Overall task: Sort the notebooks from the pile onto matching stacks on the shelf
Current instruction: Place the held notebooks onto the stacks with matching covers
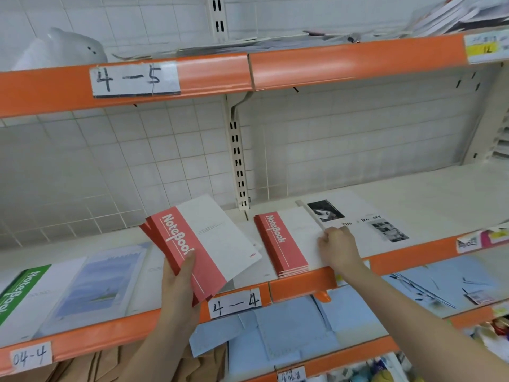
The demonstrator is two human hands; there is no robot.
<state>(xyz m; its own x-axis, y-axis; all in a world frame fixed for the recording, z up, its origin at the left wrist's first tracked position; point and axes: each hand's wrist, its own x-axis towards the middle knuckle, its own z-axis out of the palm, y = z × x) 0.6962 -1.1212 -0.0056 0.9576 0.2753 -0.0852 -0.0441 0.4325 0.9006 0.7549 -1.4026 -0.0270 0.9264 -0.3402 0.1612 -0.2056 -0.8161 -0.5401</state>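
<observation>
I see my left hand (179, 282) gripping red-and-white notebooks (203, 244) lettered "NoteBook", held tilted above the shelf (303, 288) edge tagged "4-4". My right hand (337, 248) rests with curled fingers on the matching red stack (286, 241), just beside a white "Time Memory" notebook (363, 219). A green "NoteBook" (19, 293) lies far left, under the "4-5" label (135, 78).

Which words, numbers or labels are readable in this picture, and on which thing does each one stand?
"4-5": paper label on the upper shelf edge.
"4-4": paper label on the middle shelf edge.
"04-4": paper label, lower left.
"NoteBook": red notebooks held by the left hand.
"NoteBook": red stack under the right hand.
"NoteBook": green notebook.
"Tim... Me..ory": white photo notebook, partly readable.
"12": yellow tag; its other print is blurred.
</observation>
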